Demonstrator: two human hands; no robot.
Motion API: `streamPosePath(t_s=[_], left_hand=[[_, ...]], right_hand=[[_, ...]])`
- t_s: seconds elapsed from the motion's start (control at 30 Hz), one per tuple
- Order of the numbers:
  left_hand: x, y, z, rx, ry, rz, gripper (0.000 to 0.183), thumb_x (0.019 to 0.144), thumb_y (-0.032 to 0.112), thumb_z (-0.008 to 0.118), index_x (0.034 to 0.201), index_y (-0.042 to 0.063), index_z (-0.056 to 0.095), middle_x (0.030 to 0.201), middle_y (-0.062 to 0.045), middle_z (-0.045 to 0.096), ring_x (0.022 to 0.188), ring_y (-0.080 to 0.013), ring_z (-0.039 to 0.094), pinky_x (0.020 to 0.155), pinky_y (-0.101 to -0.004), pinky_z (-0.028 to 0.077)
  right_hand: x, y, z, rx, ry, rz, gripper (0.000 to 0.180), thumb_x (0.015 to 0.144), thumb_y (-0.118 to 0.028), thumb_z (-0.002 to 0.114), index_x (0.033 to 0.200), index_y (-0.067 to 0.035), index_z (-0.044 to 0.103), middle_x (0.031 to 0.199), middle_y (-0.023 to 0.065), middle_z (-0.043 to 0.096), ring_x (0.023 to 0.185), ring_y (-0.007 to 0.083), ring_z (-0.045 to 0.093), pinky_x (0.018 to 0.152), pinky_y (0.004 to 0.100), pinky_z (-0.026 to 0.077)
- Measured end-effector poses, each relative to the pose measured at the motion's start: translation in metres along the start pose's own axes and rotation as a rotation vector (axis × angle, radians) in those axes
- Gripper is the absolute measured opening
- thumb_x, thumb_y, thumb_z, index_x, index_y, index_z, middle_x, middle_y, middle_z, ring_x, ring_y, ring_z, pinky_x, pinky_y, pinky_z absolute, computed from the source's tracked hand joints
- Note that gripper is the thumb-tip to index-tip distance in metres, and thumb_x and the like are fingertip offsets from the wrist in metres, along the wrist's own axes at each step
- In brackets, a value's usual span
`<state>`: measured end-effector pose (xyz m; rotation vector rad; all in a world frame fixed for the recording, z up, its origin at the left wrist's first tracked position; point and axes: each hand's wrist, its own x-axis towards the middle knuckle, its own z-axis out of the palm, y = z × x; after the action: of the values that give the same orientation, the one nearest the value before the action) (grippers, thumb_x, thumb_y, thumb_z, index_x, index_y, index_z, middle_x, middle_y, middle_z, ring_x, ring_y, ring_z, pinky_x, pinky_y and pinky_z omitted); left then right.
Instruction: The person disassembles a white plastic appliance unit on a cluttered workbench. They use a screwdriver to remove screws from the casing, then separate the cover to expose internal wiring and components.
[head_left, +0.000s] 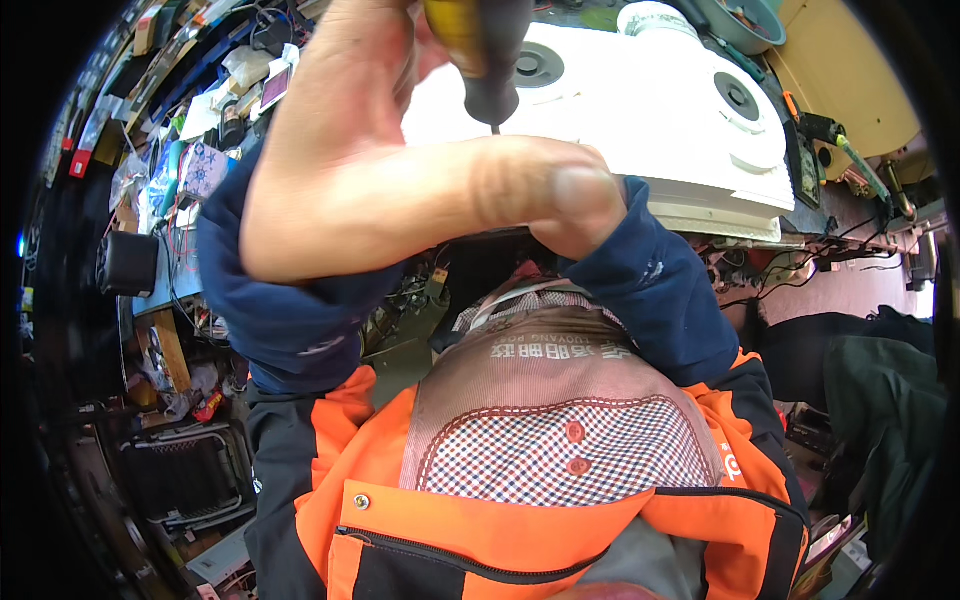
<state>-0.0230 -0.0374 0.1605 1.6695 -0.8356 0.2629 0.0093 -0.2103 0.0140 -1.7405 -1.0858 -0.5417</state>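
My left hand (330, 165) fills the upper left, close to the camera, its thumb stretched to the right. A screwdriver (484, 64) with a blurred yellow and black handle is by its fingers; the top of the grip is cut off by the frame. The shaft points down and passes out of sight behind the thumb. My right hand (581, 234) shows only in part at its cuff, mostly covered by the left thumb, so what it holds is hidden. Beyond both hands lies a white appliance housing (637, 112) with round dark grey discs and a white collar.
Tools and electronic parts crowd the bench (176, 274) at left, beside a black box (129, 262). A grey basin (746, 26) stands at far right, near a tan panel (847, 67) and an orange-handled tool (791, 105). A folded black-mesh chair (184, 472) is low at left.
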Motion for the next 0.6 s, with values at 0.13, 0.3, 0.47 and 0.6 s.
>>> streamPosePath(t_s=[0.13,0.3,0.47,0.6], left_hand=[[-0.010,0.008,0.002,-0.112,0.150,-0.179,0.066,0.084,0.001,0.085,0.141,-0.002,0.051,0.123,-0.013,0.067,0.114,-0.0196,0.064,0.099,-0.0337,0.051],[-0.053,-0.041,0.008,0.254,0.426,0.159,0.030,0.096,0.007,0.075,0.117,-0.002,0.057,0.095,-0.008,0.067,0.077,-0.0113,0.063,0.071,-0.0244,0.051],[-0.134,-0.100,0.061,0.596,0.490,-0.152,0.014,0.086,0.001,0.076,0.098,-0.001,0.070,0.090,-0.013,0.066,0.071,-0.0184,0.065,0.062,-0.0294,0.051],[-0.144,-0.138,0.075,0.728,0.437,-0.245,0.016,0.084,0.006,0.077,0.100,0.002,0.072,0.085,-0.013,0.065,0.074,-0.0327,0.068,0.065,-0.0398,0.055]], right_hand=[[0.002,0.002,0.009,0.088,-0.069,0.096,0.040,0.084,0.004,0.071,0.124,-0.002,0.064,0.092,0.0179,0.071,0.083,0.0378,0.071,0.074,0.0411,0.058],[0.001,0.012,0.006,0.061,-0.155,0.074,0.043,0.084,0.002,0.072,0.126,0.000,0.063,0.097,0.0183,0.073,0.085,0.0373,0.072,0.078,0.0380,0.058],[0.010,-0.006,0.010,0.145,-0.034,0.122,0.032,0.088,0.010,0.063,0.119,0.004,0.069,0.110,0.0204,0.074,0.100,0.0319,0.074,0.086,0.0359,0.058],[0.010,-0.001,-0.007,0.094,-0.241,0.300,0.038,0.089,0.008,0.065,0.127,0.005,0.063,0.112,0.0190,0.072,0.105,0.0289,0.073,0.092,0.0337,0.057]])
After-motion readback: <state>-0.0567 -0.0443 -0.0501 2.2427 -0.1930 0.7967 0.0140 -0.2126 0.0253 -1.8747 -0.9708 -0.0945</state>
